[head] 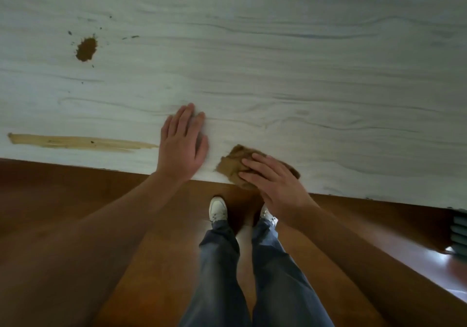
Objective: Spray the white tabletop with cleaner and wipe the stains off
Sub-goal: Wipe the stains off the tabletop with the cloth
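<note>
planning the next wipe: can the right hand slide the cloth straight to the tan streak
Probably not straight: the left hand lies flat on the tabletop between the cloth under the right hand and the tan streak.

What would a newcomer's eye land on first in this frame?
The dark brown splat stain stands out at the far left of the white wood-grain tabletop, with a long tan smear below it near the front edge. Near the middle of that edge, the right hand presses on a crumpled brown cloth, while the left hand rests flat on the tabletop beside it.
</note>
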Motion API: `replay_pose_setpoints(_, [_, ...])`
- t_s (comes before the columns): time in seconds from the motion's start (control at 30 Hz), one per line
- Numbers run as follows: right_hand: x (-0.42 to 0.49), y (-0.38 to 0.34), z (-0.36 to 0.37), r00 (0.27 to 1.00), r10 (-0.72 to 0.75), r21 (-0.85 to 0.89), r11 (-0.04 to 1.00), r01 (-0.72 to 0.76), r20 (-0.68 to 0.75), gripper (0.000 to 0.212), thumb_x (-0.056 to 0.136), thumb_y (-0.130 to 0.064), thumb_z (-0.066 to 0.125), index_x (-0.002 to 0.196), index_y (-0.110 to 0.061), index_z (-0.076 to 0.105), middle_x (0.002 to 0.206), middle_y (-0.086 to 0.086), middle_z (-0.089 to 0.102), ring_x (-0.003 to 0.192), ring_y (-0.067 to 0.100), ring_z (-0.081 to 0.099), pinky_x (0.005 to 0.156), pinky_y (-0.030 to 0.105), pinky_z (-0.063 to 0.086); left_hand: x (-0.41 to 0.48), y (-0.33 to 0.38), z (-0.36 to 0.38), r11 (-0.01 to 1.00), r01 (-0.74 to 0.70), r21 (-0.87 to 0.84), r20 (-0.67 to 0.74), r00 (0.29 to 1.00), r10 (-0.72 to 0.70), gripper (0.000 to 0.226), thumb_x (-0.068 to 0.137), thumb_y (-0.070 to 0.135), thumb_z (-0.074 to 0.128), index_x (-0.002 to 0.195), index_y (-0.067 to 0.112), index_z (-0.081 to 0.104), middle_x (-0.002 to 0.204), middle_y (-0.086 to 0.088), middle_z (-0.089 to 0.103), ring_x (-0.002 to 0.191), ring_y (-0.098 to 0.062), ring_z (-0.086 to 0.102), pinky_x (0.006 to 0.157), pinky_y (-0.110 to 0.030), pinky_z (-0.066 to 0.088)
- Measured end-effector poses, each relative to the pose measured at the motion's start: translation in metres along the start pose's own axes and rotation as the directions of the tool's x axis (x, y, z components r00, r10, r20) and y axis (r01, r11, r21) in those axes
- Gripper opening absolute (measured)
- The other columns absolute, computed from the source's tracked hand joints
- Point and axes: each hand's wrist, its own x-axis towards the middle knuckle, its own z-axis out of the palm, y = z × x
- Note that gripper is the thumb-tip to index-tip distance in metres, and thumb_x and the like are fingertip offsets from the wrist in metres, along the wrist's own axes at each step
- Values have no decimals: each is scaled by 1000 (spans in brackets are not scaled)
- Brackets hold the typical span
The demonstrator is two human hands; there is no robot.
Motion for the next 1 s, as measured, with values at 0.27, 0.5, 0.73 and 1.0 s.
replay_pose_setpoints(0.27, [-23,103,-70,943,275,-28,958,-285,-189,48,98,-15,43,145,-14,50,157,7,39,149,26,29,122,45,26,16,64,-1,998,50,-38,25,999,-49,56,101,38,41,150,12,44,163,-17,35,151,-36,31,125,-53,23])
replay_pose_setpoints(0.5, [14,181,-122,676,629,135,763,-632,-384,52,95,-16,43,148,-16,46,161,6,33,150,28,24,124,43,20,22,100,20,997,56,-54,26,998,-54,55,103,38,34,152,15,44,166,-14,30,156,-32,22,128,-49,15])
replay_pose_setpoints(0.73, [75,198,-133,599,686,137,697,-704,-413,54,97,-18,44,150,-18,42,162,6,29,151,28,21,124,38,16,24,100,22,997,50,-56,-54,997,-53,52,99,34,45,147,14,50,162,-16,37,153,-34,29,126,-51,20])
replay_pose_setpoints(1.0, [74,175,-110,755,520,149,849,-506,-399,49,90,-19,52,139,-15,58,151,7,47,140,30,39,118,43,31,23,99,20,996,63,-67,-34,997,-66,53,102,38,40,150,16,47,164,-13,35,155,-31,25,127,-49,18])
